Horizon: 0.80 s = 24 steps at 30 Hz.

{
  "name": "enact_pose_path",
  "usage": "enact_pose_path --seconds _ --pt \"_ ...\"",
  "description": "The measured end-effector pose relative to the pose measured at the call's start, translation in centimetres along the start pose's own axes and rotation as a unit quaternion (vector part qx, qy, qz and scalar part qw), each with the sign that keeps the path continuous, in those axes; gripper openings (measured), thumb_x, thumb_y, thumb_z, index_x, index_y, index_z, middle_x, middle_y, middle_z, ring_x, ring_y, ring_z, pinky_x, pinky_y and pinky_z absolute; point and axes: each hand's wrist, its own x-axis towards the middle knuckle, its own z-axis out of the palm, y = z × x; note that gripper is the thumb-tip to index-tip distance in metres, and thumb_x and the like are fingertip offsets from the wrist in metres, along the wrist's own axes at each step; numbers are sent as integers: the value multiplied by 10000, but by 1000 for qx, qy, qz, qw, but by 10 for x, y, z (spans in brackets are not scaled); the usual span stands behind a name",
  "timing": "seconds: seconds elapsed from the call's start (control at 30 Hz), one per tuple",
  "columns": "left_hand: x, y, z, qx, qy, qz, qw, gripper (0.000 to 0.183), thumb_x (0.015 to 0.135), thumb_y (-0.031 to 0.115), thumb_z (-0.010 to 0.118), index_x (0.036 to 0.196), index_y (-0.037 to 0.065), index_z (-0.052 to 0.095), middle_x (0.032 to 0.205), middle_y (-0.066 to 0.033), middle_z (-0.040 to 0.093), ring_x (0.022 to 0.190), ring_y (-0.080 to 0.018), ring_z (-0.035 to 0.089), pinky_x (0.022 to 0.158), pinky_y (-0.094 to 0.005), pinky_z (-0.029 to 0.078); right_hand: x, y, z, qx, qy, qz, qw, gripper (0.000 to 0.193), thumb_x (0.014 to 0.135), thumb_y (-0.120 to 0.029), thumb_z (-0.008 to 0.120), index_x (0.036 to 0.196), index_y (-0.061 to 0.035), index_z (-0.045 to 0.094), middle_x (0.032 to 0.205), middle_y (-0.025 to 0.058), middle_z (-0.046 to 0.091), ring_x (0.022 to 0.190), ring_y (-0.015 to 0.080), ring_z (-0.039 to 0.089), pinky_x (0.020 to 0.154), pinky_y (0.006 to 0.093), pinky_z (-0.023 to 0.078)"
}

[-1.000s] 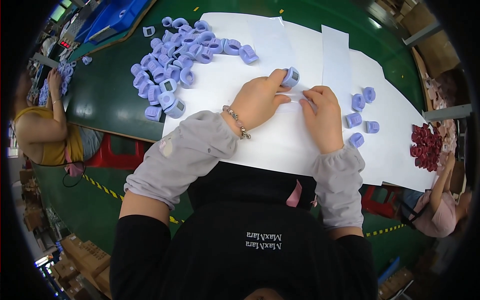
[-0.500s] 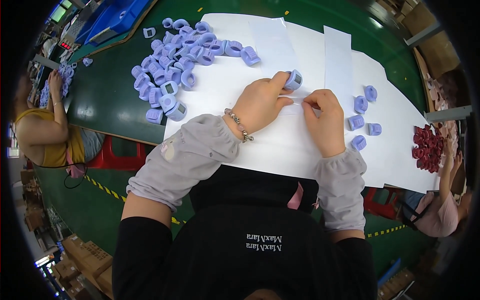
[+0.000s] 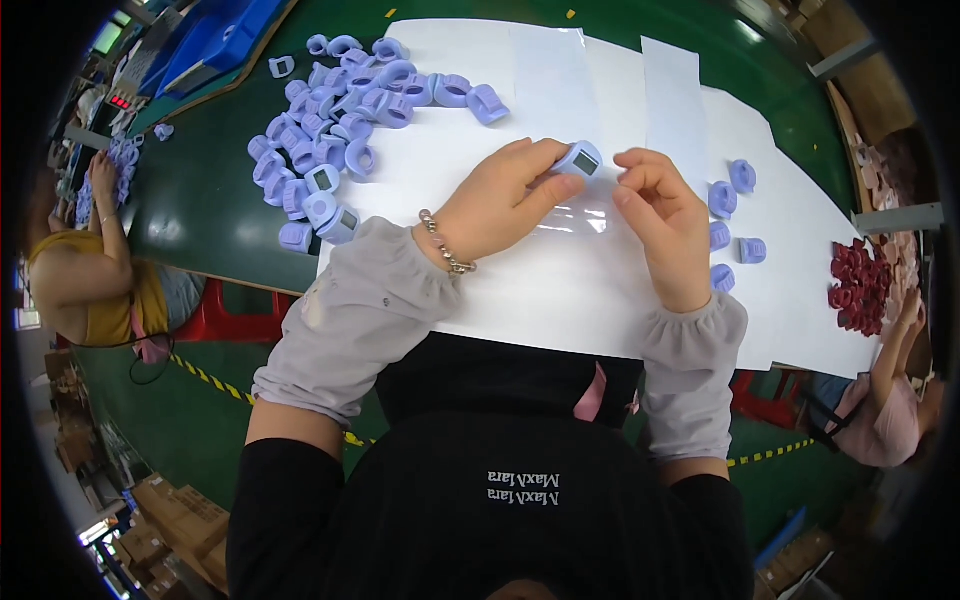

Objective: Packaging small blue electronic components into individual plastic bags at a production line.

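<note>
1 lavender-blue device (image 3: 580,158) — grey rectangular screen (image 3: 587,163) slanted | held over white sheet (image 3: 545,290)

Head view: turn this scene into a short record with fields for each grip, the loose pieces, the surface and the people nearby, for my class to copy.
Left grip: holds a lavender piece with a dark window
Right grip: fingers curled, near clear film; contact unclear
Larger group: lavender pile, left
Smaller group: five lavender pieces, right
Far right: dark red pieces
Surface: white sheet over dark green table
Co-workers: one far left, one far right
</note>
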Motion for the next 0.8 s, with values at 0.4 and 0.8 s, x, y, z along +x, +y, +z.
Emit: enact_pose_path --seconds 0.4,0.8 --pt "1 -2 3 27 -42 73 996 228 879 157 615 1063 24 600 940 -115 638 870 -291 574 779 -374 451 1 2 6 32 -31 -59 997 31 854 22 585 883 20 572 1118 63 551 875 92 498 774 221 414" --pt "0 -4 5 18 -33 62 997 249 875 161 635 1077 18 607 851 -104 615 768 -250 573 699 -339 455 1 2 8 59 -18 -58 996 35 853 30 577 885 33 562 1101 65 561 842 82 500 723 201 406"
